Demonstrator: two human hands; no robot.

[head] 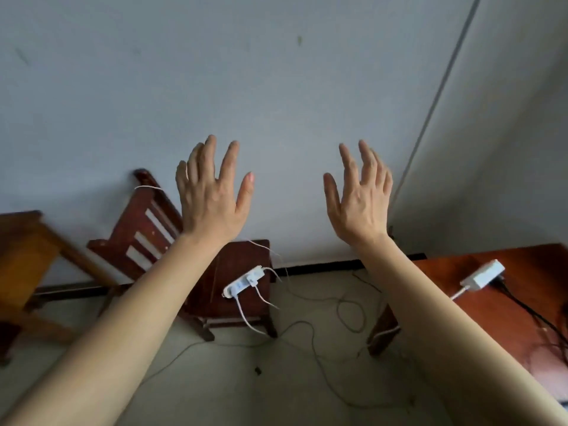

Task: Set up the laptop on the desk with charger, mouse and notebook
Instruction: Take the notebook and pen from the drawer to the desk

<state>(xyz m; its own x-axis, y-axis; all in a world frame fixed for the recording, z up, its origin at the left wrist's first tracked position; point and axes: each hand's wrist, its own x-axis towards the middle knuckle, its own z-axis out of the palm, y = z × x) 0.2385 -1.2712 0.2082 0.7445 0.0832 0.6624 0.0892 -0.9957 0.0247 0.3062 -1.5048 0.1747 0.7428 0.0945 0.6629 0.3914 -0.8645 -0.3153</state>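
My left hand [212, 192] and my right hand [359, 198] are both raised in front of a pale wall, backs toward the camera, fingers spread and holding nothing. At the right edge stands a reddish-brown desk [504, 305] with a white power strip [483, 274] on its top and black cables plugged into it. No laptop, mouse or notebook shows in this view.
A dark wooden chair [233, 272] stands against the wall below my left hand, with a second white power strip [242, 282] lying on its seat. Thin cords [310, 327] trail over the pale floor. A lighter wooden table [24, 259] sits at the far left.
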